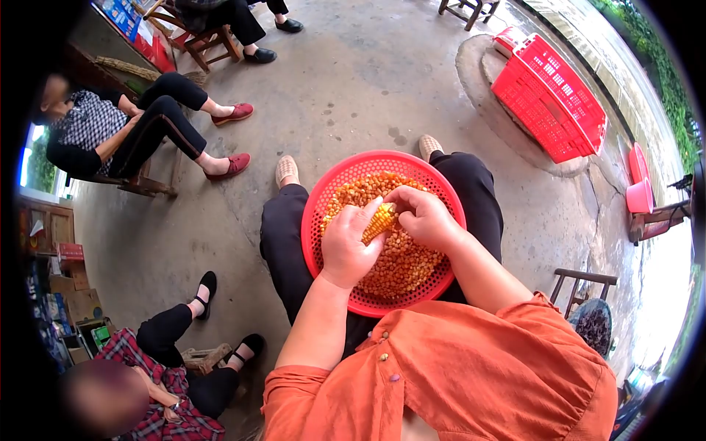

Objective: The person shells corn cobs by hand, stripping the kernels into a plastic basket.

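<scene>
A yellow corn cob [379,223] is held over a red perforated basket [312,242] resting on my lap. My left hand [348,246] wraps around the near part of the cob, fingers closed. At the cob's other end, my right hand [424,219] is closed, with its thumb and fingers bent against the kernels. Loose orange corn kernels [393,275] cover the basket's bottom beneath both hands. The fingertips of my right hand are partly hidden.
Seated people are on the left, one with red shoes [234,166], another in a plaid shirt [125,345]. A red plastic crate [548,99] stands at the upper right. Pink basins [640,195] sit at the far right, and a small wooden stool [586,278] is at the lower right.
</scene>
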Action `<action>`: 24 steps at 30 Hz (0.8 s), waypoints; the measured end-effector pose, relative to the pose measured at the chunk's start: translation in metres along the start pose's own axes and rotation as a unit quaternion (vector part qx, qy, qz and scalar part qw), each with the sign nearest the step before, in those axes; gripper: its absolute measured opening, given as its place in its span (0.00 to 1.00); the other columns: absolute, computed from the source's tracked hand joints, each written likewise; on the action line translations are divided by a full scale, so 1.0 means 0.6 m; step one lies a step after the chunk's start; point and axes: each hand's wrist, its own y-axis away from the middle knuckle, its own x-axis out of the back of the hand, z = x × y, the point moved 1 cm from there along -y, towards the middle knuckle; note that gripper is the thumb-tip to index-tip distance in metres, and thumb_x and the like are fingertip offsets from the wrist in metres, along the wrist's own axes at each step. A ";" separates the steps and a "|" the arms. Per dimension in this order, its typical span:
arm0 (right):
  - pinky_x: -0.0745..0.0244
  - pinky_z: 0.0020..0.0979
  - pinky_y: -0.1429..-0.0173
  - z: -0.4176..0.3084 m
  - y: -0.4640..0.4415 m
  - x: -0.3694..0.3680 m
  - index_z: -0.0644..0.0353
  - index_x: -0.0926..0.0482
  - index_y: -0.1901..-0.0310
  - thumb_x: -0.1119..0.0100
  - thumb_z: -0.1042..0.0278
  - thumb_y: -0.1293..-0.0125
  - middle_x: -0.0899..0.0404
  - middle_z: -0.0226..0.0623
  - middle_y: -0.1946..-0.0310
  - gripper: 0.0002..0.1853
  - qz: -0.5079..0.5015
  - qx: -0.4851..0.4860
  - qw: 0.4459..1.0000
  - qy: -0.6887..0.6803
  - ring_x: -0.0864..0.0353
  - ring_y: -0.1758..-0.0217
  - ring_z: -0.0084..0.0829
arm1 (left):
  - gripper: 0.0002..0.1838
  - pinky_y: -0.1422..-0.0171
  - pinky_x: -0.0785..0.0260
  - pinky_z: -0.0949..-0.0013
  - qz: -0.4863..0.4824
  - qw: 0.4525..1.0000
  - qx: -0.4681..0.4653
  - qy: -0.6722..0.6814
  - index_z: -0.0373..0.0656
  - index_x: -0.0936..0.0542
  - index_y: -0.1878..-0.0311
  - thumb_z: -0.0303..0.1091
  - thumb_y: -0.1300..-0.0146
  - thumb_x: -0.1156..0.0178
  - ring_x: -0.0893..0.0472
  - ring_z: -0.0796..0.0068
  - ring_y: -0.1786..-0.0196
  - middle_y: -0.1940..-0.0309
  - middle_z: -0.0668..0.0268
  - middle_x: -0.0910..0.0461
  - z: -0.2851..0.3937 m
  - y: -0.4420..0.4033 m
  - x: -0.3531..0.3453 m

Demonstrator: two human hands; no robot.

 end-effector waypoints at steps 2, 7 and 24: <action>0.25 0.29 0.54 -0.001 0.000 0.002 0.62 0.23 0.48 0.47 0.79 0.39 0.20 0.31 0.66 0.17 -0.017 -0.014 0.999 -0.045 0.21 0.60 0.23 | 0.32 0.55 0.25 0.58 -0.006 1.000 0.015 0.005 0.47 0.21 0.39 0.28 0.52 0.26 0.20 0.56 0.61 0.62 0.60 0.21 -0.003 0.001 0.000; 0.26 0.25 0.49 -0.032 0.006 0.005 0.64 0.26 0.42 0.34 0.70 0.35 0.21 0.28 0.60 0.21 -0.081 -0.006 0.991 -0.108 0.23 0.55 0.20 | 0.34 0.58 0.28 0.54 0.012 1.000 -0.004 0.017 0.49 0.22 0.36 0.32 0.51 0.26 0.22 0.52 0.63 0.66 0.59 0.24 -0.008 -0.001 0.002; 0.24 0.28 0.43 -0.030 0.001 0.011 0.63 0.21 0.49 0.35 0.69 0.32 0.17 0.31 0.56 0.13 -0.056 0.014 0.987 -0.150 0.19 0.51 0.22 | 0.26 0.42 0.26 0.70 -0.126 0.882 0.227 0.392 0.36 0.24 0.39 0.29 0.41 0.29 0.18 0.77 0.49 0.51 0.64 0.16 -0.026 0.018 -0.017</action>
